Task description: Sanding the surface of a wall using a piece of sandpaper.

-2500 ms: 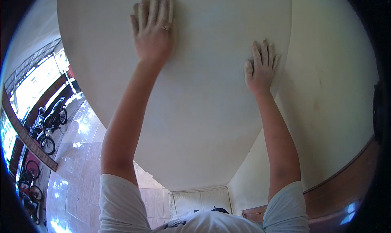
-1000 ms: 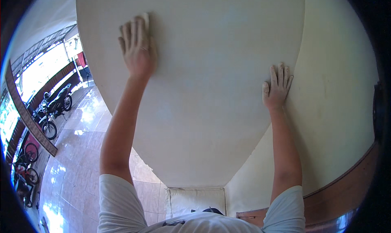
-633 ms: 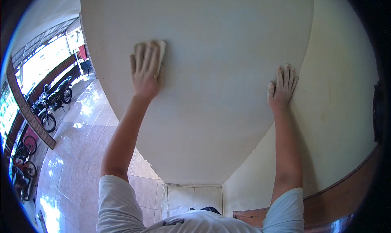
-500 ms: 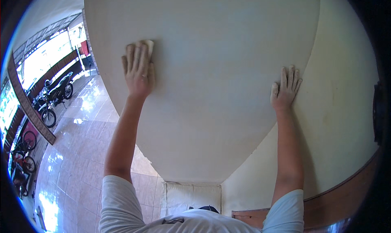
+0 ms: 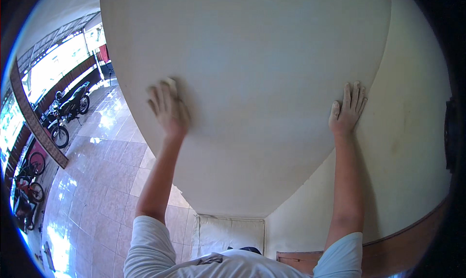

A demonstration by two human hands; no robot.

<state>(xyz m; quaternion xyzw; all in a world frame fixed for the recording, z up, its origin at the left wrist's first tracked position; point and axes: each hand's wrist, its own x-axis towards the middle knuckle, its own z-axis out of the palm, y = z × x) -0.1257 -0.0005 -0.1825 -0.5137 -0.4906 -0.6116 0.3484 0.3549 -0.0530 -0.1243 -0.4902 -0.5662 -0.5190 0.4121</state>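
Fingers [image 5: 168, 96] of the left hand [image 5: 170, 109] hold a pale pad [image 5: 172, 83] to the wall [image 5: 257, 79] (right hand [image 5: 346, 113] splayed).

Left hand [image 5: 169, 108], blurry, holds pale pad [image 5: 173, 85] against big pale surface [image 5: 262, 50], left of middle. Right hand [image 5: 348, 110] flat, right side. Motorbike [image 5: 70, 109], far left. Shiny floor [image 5: 99, 195], lower left.

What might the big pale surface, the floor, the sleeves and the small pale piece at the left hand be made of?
Pale surface: probably plaster or filler, smooth and matte, showing little shine; painted board is possible. Floor: likely glossy tile, given its joint lines and bright reflections. Sleeves: soft matte fabric, judging by the folds. Pale piece at the left hand: too blurred to tell.
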